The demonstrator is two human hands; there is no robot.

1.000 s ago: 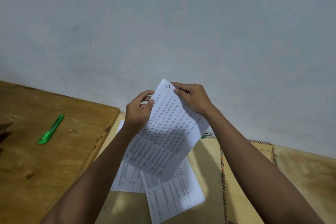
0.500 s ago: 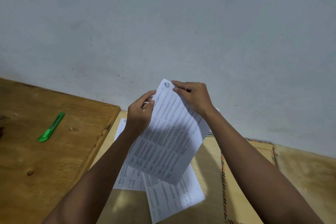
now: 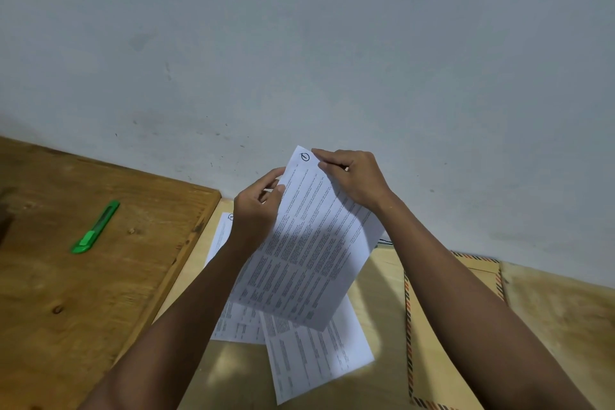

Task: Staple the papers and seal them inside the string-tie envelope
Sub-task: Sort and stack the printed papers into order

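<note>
Nothing much has moved vs the frame before: both hands hold the same sheet up, just a bit higher. Left hand (image 3: 256, 206) pinches the top sheet (image 3: 309, 243) at its left edge; right hand (image 3: 352, 176) pinches the top corner. Two more papers (image 3: 316, 353) lie flat on the table (image 3: 376, 309) below. Envelope (image 3: 432, 343) w/ striped edge lies just right of them, partly under the right arm. Nothing stapled yet, I think; all steps left. No stapler in view. Green cutter (image 3: 96, 226) sits far left. Envelope's string is hidden.
</note>
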